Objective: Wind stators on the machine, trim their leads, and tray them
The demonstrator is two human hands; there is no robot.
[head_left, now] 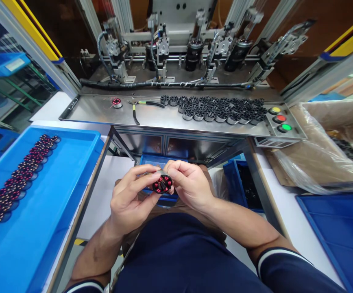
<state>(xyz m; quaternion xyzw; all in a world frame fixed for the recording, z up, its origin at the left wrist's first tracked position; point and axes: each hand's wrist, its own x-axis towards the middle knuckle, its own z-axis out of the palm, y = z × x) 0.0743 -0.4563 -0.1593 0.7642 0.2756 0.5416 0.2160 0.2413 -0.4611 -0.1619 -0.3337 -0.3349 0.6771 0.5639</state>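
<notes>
Between my two hands, above my lap, is a motor stator [162, 184] with a metal outer ring, black core and red copper windings. My left hand [132, 195] grips its left side between thumb and fingers. With thumb and forefinger pinched together, my right hand [191, 183] touches its upper right edge; whether a thin wire lies in that pinch is too small to tell. On the metal ledge ahead sit another red-wound stator [117, 103] with loose wire ends and a pair of cutting pliers [146, 103] with black and yellow handles.
Rows of black stator cores [210, 116] line the ledge beside a button panel [282, 119]. Behind stands a winding machine [195, 53]. Left, a blue tray [57, 195] holds wound stators [20, 175]. A plastic-lined carton [310, 162] and a blue bin [341, 228] lie right.
</notes>
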